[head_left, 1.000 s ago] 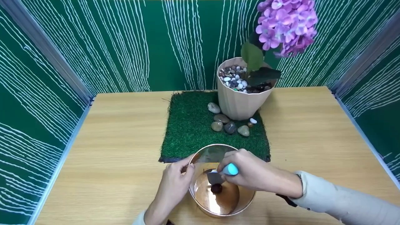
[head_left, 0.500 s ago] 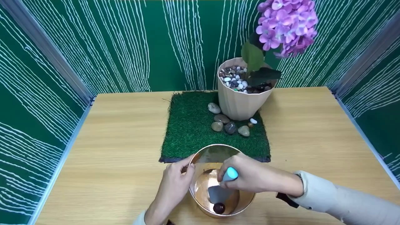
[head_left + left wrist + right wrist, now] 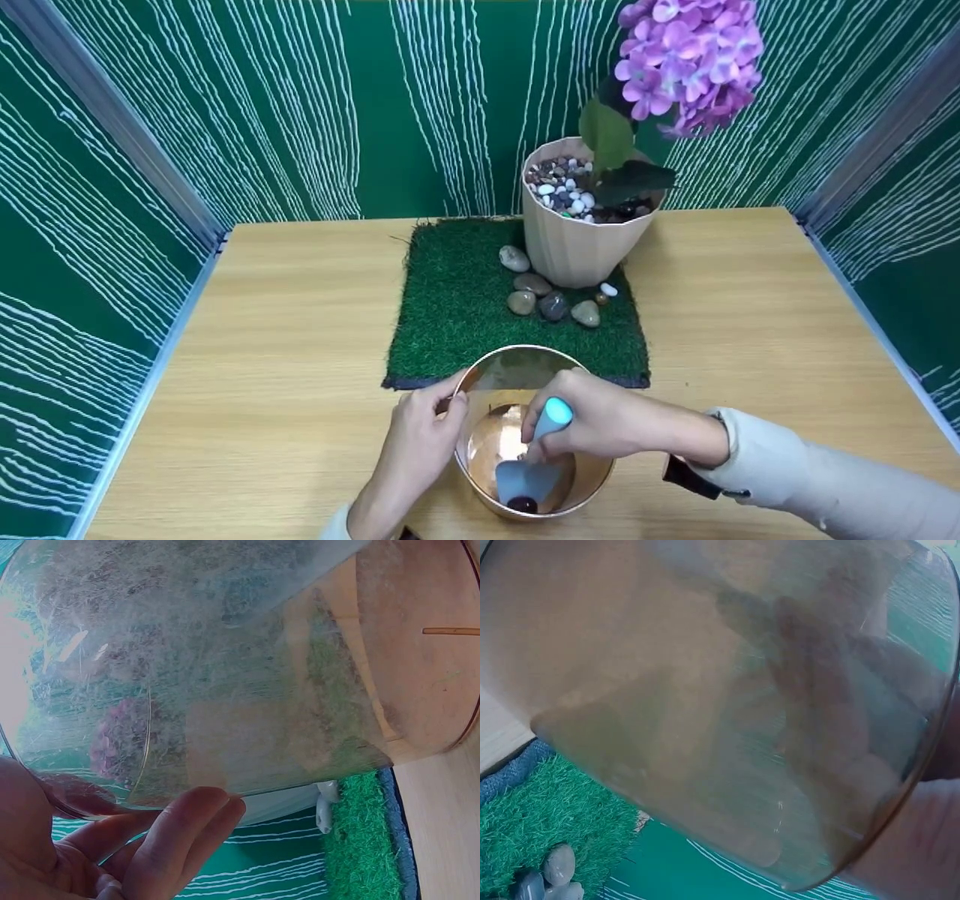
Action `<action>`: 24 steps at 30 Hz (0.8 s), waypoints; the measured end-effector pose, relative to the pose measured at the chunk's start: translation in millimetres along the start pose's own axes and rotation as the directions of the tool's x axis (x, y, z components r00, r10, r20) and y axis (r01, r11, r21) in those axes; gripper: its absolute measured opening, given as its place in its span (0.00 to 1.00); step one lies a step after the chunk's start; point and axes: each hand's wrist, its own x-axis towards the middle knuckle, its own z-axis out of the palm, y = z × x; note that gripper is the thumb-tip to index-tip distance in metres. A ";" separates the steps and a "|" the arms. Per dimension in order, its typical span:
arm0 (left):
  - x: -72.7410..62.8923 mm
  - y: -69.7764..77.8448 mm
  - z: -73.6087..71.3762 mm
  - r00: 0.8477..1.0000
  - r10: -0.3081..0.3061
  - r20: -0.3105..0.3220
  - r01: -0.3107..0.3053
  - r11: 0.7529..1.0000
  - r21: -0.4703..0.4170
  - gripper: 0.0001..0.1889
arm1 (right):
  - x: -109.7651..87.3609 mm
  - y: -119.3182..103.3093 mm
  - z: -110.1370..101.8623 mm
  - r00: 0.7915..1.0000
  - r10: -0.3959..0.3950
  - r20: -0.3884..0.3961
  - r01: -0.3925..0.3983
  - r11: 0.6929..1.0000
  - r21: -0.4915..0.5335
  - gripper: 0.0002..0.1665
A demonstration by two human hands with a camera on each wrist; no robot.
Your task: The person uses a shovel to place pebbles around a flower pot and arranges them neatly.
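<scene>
A see-through amber bucket stands on the table, seen from above in the head view. My left hand grips its left rim, thumb at the edge and fingers against the outside. Reaching inside from the right, my right hand holds a spatula by its pale blue handle. The grey-blue blade slants down to the bucket's floor. A dark round ball lies at the blade's edge, near the close wall, partly covered. Both wrist views look through the cloudy bucket wall.
Behind the bucket lies a green turf mat with several stones on it. A beige flowerpot with pebbles and a purple hydrangea stands at the mat's back right. Green white-streaked panels enclose the wooden table.
The spatula blade has moved toward the near side of the bucket, and its handle has tipped more upright. The ball has rolled nearer too. My left hand has stayed put.
</scene>
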 end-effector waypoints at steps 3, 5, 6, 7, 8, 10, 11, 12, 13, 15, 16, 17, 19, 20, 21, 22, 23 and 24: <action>-0.1 0.3 -0.3 1.000 -0.008 0.001 0.008 1.000 -0.003 0.21 | -1.2 0.6 -2.4 1.000 0.001 -0.002 -0.001 0.999 0.049 0.07; -0.1 0.3 -0.5 1.000 -0.015 0.005 0.015 1.000 -0.005 0.21 | -1.9 1.1 -3.9 1.000 -0.008 -0.007 0.009 0.997 0.077 0.07; -0.1 0.5 -0.5 1.000 -0.016 0.006 0.016 1.000 -0.005 0.21 | -2.3 1.0 -4.5 1.000 -0.013 -0.011 0.014 0.996 0.087 0.08; -0.1 0.6 -0.5 1.000 -0.015 0.006 0.015 1.000 -0.005 0.21 | -2.8 0.9 -5.3 1.000 -0.014 -0.013 0.015 0.995 0.102 0.08; -0.1 0.7 -0.5 1.000 -0.014 0.006 0.014 1.000 -0.006 0.21 | -3.5 0.8 -6.4 1.000 -0.015 -0.015 0.017 0.993 0.116 0.08; -0.4 0.8 -0.5 1.000 -0.010 0.004 0.010 1.000 -0.003 0.21 | -5.1 0.2 -8.5 1.000 -0.008 -0.019 0.011 0.988 0.153 0.09; -0.4 0.9 -0.4 1.000 -0.005 0.001 0.005 1.000 -0.002 0.21 | -6.1 -0.3 -9.9 1.000 0.005 -0.021 -0.001 0.985 0.173 0.09; -0.5 1.0 -0.3 1.000 -0.002 -0.001 0.002 1.000 -0.003 0.21 | -7.2 -0.9 -11.3 0.999 0.023 -0.024 -0.018 0.981 0.195 0.10; -0.6 0.6 -0.2 1.000 0.001 -0.002 -0.001 1.000 -0.003 0.21 | -8.3 -1.2 -12.8 0.999 0.040 -0.026 -0.034 0.975 0.220 0.10; -0.6 0.0 -0.2 1.000 0.004 -0.003 -0.004 1.000 -0.003 0.21 | -10.3 -1.5 -15.5 0.998 0.061 -0.031 -0.051 0.963 0.266 0.11; -0.5 0.0 -0.3 1.000 0.002 -0.003 -0.002 1.000 -0.004 0.21 | -11.3 -1.6 -16.9 0.997 0.067 -0.031 -0.055 0.956 0.287 0.12; -0.2 -0.2 -0.2 1.000 -0.003 -0.001 0.003 1.000 -0.006 0.21 | -12.2 -1.6 -18.4 0.997 0.069 -0.031 -0.056 0.951 0.304 0.12; 0.0 -0.8 -0.2 1.000 -0.007 0.000 0.007 1.000 -0.004 0.21 | -14.1 -1.5 -21.3 0.997 0.072 -0.033 -0.057 0.942 0.332 0.13; 0.2 -0.7 -0.3 1.000 -0.009 -0.001 0.009 1.000 -0.003 0.21 | -15.0 -1.4 -22.9 0.997 0.074 -0.034 -0.058 0.937 0.344 0.13; 0.2 -1.0 -0.2 1.000 -0.008 -0.001 0.008 1.000 -0.001 0.21 | -15.8 -1.3 -24.4 0.996 0.079 -0.034 -0.062 0.933 0.354 0.14; 0.4 -1.2 -0.1 1.000 -0.010 -0.001 0.010 1.000 0.001 0.21 | -16.7 -1.3 -26.0 0.996 0.087 -0.035 -0.068 0.930 0.361 0.14; 0.3 -1.4 0.0 1.000 -0.008 -0.003 0.008 1.000 0.004 0.21 | -17.7 -1.3 -27.6 0.995 0.094 -0.036 -0.074 0.926 0.369 0.14; 0.4 -1.4 -0.1 1.000 -0.005 -0.004 0.005 1.000 0.006 0.21 | -18.5 -1.2 -29.1 0.994 0.101 -0.037 -0.079 0.923 0.377 0.14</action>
